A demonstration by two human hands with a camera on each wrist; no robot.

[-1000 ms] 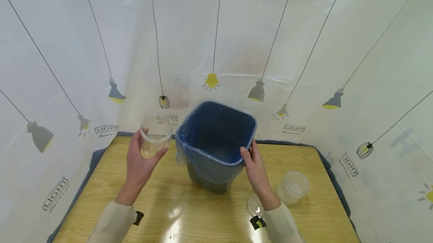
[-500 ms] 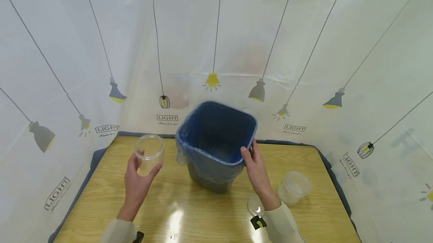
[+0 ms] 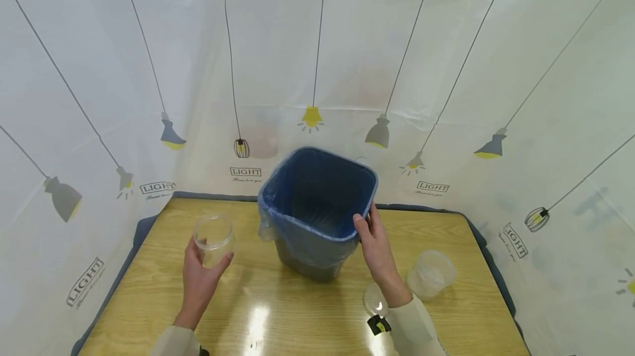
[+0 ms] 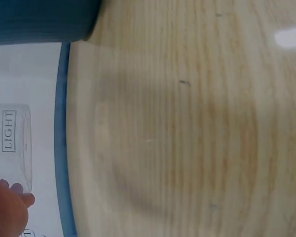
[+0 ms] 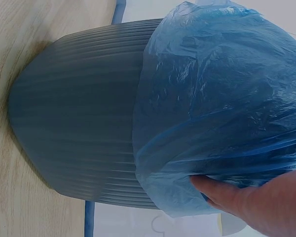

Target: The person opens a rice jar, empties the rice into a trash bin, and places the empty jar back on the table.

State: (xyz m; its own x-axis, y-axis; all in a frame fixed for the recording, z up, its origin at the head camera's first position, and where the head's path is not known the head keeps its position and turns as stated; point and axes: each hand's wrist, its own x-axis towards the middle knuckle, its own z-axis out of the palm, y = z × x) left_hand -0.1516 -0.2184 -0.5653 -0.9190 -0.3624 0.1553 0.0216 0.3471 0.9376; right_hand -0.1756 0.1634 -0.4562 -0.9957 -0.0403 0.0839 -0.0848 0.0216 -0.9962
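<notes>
In the head view my left hand (image 3: 200, 284) holds a clear plastic jar (image 3: 214, 243) above the left side of the table, its round mouth facing up. The left wrist view shows the jar's side (image 4: 17, 143) and some fingers (image 4: 9, 210) at its left edge. A grey trash can (image 3: 310, 269) stands upright mid-table, lined with a blue plastic bag (image 3: 297, 232) folded over its rim. My right hand (image 3: 378, 251) grips the can's right front corner through the bag, just under the rim. The can's inside looks dark, and its bottom cannot be made out.
Right of my right forearm stands a second clear jar (image 3: 430, 274). A clear round lid (image 3: 375, 301) lies beside it, partly behind my wrist. The wooden table (image 3: 292, 323) ends at a white sheet (image 3: 317, 42) printed with lamps, on the back and sides.
My left hand has carried the jar down and toward me, away from the trash can's left rim. My right hand and the can have stayed in place.
</notes>
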